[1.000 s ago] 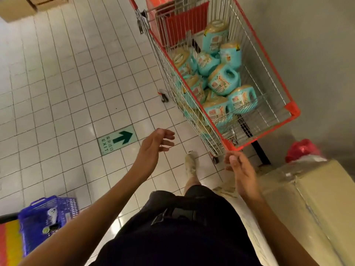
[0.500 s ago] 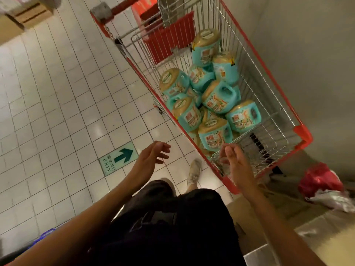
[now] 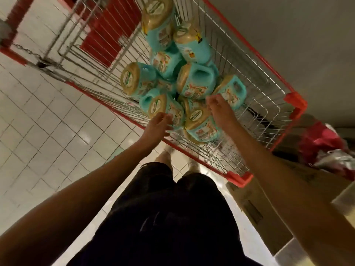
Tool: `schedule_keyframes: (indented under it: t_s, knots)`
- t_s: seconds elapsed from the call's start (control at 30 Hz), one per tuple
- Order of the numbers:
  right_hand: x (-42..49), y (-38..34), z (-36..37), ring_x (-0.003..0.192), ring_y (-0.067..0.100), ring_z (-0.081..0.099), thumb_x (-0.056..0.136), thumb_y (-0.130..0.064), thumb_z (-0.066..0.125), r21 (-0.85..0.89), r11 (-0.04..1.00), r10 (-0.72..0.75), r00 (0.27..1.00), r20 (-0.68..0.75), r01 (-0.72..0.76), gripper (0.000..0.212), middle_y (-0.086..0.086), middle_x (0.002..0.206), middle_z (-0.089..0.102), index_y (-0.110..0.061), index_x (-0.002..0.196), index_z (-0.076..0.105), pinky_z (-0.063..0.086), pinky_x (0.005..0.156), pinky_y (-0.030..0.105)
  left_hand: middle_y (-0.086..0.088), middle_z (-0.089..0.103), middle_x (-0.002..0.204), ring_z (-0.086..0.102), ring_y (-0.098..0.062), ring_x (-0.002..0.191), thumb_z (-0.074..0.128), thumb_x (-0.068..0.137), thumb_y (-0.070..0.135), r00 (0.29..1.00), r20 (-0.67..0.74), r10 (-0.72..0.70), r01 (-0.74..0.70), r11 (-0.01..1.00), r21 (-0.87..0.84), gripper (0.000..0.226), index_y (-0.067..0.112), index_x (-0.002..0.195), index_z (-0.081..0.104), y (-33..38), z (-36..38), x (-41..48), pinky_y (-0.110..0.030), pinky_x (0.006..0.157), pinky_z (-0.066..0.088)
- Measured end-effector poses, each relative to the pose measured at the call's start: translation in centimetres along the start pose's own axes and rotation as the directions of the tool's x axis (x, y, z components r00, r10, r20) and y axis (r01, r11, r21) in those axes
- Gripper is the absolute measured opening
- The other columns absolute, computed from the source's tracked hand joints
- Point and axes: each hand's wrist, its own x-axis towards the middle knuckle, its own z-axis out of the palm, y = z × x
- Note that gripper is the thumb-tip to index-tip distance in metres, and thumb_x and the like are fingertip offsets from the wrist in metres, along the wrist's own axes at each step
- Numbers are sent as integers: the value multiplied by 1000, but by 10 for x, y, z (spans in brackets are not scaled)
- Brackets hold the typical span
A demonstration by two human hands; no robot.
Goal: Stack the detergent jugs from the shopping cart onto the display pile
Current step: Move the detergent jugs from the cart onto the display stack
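labels [image 3: 194,91] on detergent jugs [image 3: 200,76] blurred, nothing legible

- The cart [image 3: 294,101] is cut off at the top edge, so its far end does not show.
- The top jug [image 3: 159,22] in the cart is cut off there too.
- The jugs [image 3: 196,81] in the cart have blurry labels, and some lie hidden under others.
- The right hand [image 3: 221,110], over the cart, hides its own fingertips.
- The left hand [image 3: 156,125], at the cart's near side, may touch a jug; too blurry to tell.
- The red bag [image 3: 322,143] beside the cart is cut off at the right edge.
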Motion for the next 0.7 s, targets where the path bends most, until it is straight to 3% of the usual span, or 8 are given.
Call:
schedule_keyframes:
  t_s: [0.07,0.17,0.27,0.37,0.47,0.53,0.63,0.7]
  knots:
    - [29,-6,2,91,-2,58,112,-38,45,-31,1000,-6,999,-45,5,25,-10,110,59,-21,126,58,47,74,19,-10,69,111,68,-27,100,48,112,31,997,34,-63,63,998,11,24,12,119,61,4,2,36,-43,89,58]
    - [84,-9,5,108,15,58,112,-28,49,-102,995,-5,993,-117,-7,27,2,123,60,-9,128,60,46,92,28,-9,65,105,63,-22,93,43,114,36,987,71,-146,147,989,-5,34,8,125,58,11,8,98,-35,80,56]
    - [141,-5,9,128,30,54,111,-31,52,-170,984,24,988,-154,-50,37,21,140,52,-2,133,57,42,99,29,-13,65,119,64,-28,108,45,112,36,981,42,-190,190,982,-4,42,5,138,54,17,16,158,-43,93,56]
    - [194,1,12,135,37,50,107,-37,61,-270,960,23,983,-183,-73,51,26,144,51,1,139,54,40,110,39,-14,68,109,66,-34,108,48,110,24,961,-47,-272,271,962,-14,27,6,122,63,19,23,223,-42,91,58]
    - [232,12,17,137,42,50,106,-49,58,-418,902,54,987,-148,-112,61,24,149,48,-4,147,50,38,110,43,-26,61,134,59,-40,126,39,112,17,934,-62,-352,352,936,-2,39,-6,138,56,17,26,275,-41,104,48]
    - [250,20,21,139,40,49,102,-60,58,-470,875,78,992,-96,-114,71,21,154,46,-8,150,49,38,112,43,-20,61,133,59,-35,123,38,113,27,928,-22,-373,364,915,-175,44,-2,144,52,19,32,294,-45,111,48]
    - [263,29,22,138,35,51,95,-66,64,-412,907,64,996,-60,-83,78,17,151,50,-8,147,52,43,113,47,-14,57,147,56,-35,132,36,113,47,916,28,-400,395,887,-241,56,11,154,46,17,40,308,-50,114,48]
    - [263,36,18,130,30,58,92,-70,66,-381,923,23,996,-82,-53,74,13,141,61,-13,139,60,48,105,41,-11,55,151,62,-33,119,33,110,58,895,135,-425,446,843,-301,63,18,158,44,17,44,310,-44,98,56]
